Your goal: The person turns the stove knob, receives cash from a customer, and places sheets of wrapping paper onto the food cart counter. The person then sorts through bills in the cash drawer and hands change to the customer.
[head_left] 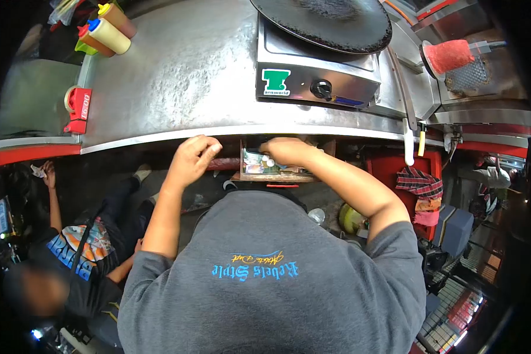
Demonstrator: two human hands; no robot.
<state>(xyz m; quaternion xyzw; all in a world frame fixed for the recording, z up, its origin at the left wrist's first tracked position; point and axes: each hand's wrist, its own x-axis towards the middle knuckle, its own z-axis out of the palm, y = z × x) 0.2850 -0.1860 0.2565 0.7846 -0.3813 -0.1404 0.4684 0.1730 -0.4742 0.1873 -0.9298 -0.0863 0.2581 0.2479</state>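
A small wooden drawer (241, 159) stands pulled out below the counter's front edge, above my lap. Inside it lie what look like banknotes (255, 164) and pale round pieces, perhaps coins. My right hand (290, 151) reaches into this drawer from the right, fingers bent down among the contents; its fingertips are partly hidden, so what they grip cannot be made out. My left hand (196, 159) is raised left of the drawer, close to the counter edge. Its fingers are curled in toward the thumb, with nothing visible in them.
Behind the drawer spans a metal counter (159, 76) with a griddle (330, 23) on a burner (318, 76), sauce bottles (109, 35), a tape dispenser (78, 110) and a long knife (408, 138). At left another person (82, 248) holds a small pale paper (39, 171).
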